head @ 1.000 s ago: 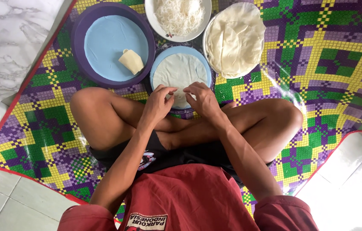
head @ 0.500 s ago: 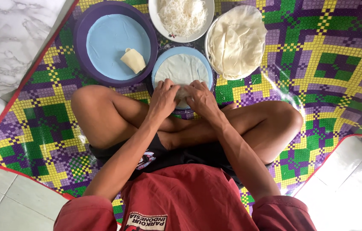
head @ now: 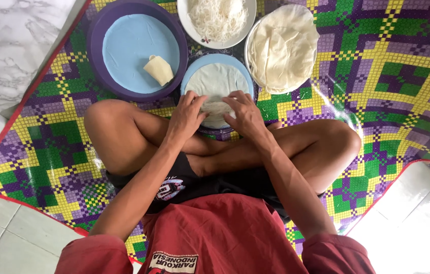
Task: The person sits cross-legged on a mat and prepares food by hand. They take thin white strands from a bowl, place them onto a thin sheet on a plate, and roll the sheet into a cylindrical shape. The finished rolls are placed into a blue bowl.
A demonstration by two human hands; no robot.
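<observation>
Underneath: checkered plastic mat (head: 392,76) over pale floor tiles (head: 2,238).
Left hand (head: 187,116): frame centre, fingers pinching wrapper (head: 217,83).
Right hand (head: 245,114): beside it, pinching the same wrapper on blue plate (head: 187,81).

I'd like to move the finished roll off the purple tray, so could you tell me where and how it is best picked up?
Grip the folded roll across its short width, at its middle, coming straight down from above. It lies flat and alone on the tray's pale blue surface, tilted diagonally, with open space all round, so a thumb and fingers can close on its two long sides. It looks soft, so a light pinch is probably safest.
</observation>
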